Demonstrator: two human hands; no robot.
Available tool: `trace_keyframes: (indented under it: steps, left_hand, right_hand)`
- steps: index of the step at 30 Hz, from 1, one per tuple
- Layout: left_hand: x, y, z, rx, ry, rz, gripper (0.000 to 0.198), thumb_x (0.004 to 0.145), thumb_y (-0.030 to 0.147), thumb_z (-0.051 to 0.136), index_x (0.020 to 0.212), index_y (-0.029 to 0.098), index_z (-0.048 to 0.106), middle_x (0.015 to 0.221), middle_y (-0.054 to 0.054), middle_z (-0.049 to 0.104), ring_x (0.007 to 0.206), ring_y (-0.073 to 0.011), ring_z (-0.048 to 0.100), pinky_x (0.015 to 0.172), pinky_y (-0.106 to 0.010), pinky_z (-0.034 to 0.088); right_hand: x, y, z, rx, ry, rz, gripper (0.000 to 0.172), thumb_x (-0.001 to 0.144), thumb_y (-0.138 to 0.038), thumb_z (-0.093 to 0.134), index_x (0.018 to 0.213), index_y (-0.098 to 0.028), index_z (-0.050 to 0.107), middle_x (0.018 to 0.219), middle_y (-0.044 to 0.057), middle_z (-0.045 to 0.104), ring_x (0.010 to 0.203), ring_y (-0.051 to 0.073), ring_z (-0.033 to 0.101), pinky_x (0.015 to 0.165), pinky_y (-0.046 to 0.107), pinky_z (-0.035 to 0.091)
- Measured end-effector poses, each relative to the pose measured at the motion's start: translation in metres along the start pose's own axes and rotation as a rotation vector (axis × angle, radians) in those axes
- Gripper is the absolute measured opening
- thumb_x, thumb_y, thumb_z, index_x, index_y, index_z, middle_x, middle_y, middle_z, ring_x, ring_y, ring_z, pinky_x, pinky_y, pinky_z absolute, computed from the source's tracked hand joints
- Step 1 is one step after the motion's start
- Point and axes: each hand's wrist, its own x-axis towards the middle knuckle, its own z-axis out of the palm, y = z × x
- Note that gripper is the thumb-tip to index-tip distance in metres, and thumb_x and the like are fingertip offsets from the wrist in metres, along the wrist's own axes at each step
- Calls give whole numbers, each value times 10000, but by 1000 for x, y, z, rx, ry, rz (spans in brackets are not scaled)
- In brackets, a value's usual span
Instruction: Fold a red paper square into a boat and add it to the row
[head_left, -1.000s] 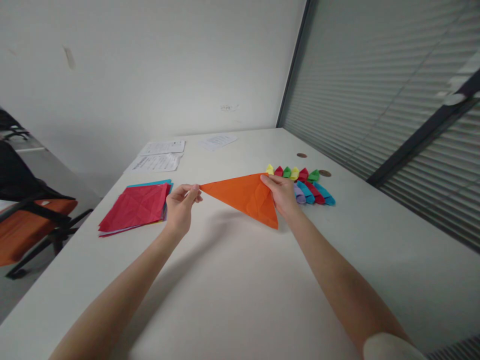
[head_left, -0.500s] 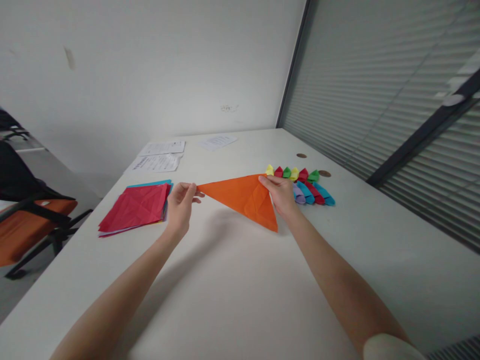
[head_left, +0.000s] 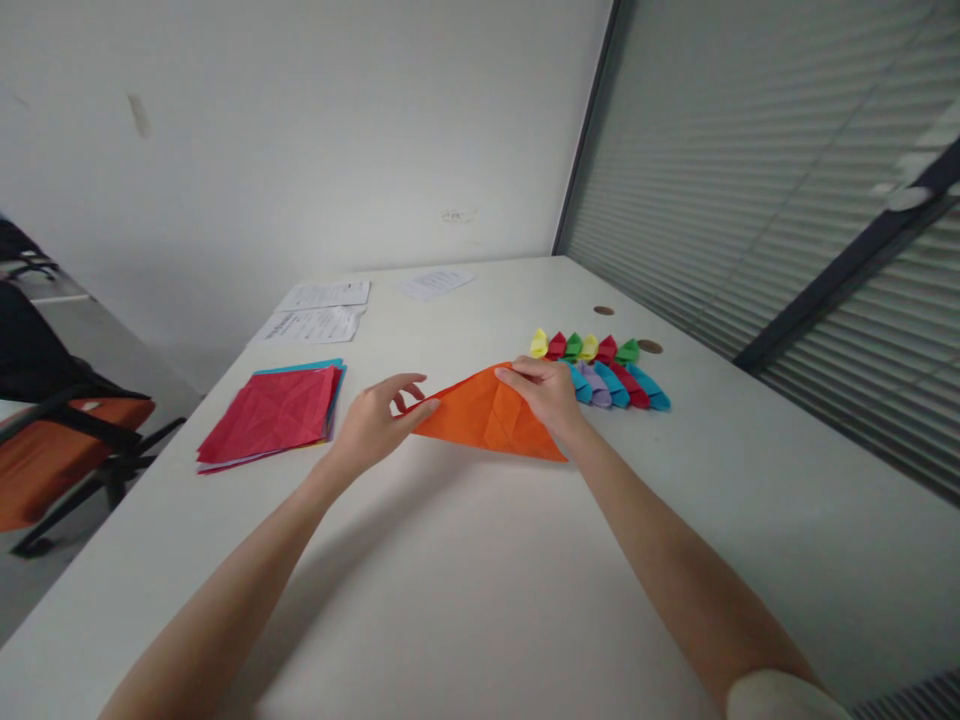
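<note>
A sheet of orange paper point(head_left: 480, 415), folded into a triangle with creases across it, is held just over the white table point(head_left: 480, 600). My right hand point(head_left: 544, 395) pinches its upper edge between thumb and fingers. At the sheet's left corner is my left hand point(head_left: 382, 415), fingers apart, its thumb along the upper edge. That corner is partly hidden behind the thumb. Small folded pieces point(head_left: 604, 375) in several colours lie in two rows just beyond my right hand.
Left of my left hand lies a stack of coloured sheets point(head_left: 274, 410), red on top. Printed papers point(head_left: 319, 322) rest at the table's far left, another printed sheet point(head_left: 439, 284) farther back. An orange-seated chair point(head_left: 67, 450) stands at left; a window with blinds point(head_left: 750, 180) runs along the right.
My left hand has loosened its pinch on the corner and moved slightly right, fingers spreading. The left corner has dropped. My right hand has shifted a little left and lower, still pinching.
</note>
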Motion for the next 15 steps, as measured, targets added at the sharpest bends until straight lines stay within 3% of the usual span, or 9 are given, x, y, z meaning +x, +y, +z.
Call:
trace_keyframes:
  steps: [5,7,15]
  left_hand:
    - [1,-2,1,117,-43,174,179,818,399,670,832,237,746,716,-63,681,680,-197,572,639,-301,416]
    - [0,-1,1,133,-82,225,204,849,377,639,743,230,733,667,-58,650,644,-185,554,629,-296,398]
    - [3,0,0,31,-180,215,252,884,336,586,717,215,729,615,-37,595,562,-148,520,563,-266,358]
  right_hand:
    - [-2,3,2,12,-21,16,421,764,-521,682,523,-199,559,563,-31,450,559,111,376,559,280,322]
    - [-2,2,2,15,-31,21,420,764,-519,681,523,-198,559,564,-32,447,562,110,375,564,283,319]
    - [0,-3,0,14,-57,105,483,733,-529,690,472,-199,453,531,-48,318,535,97,294,521,272,262]
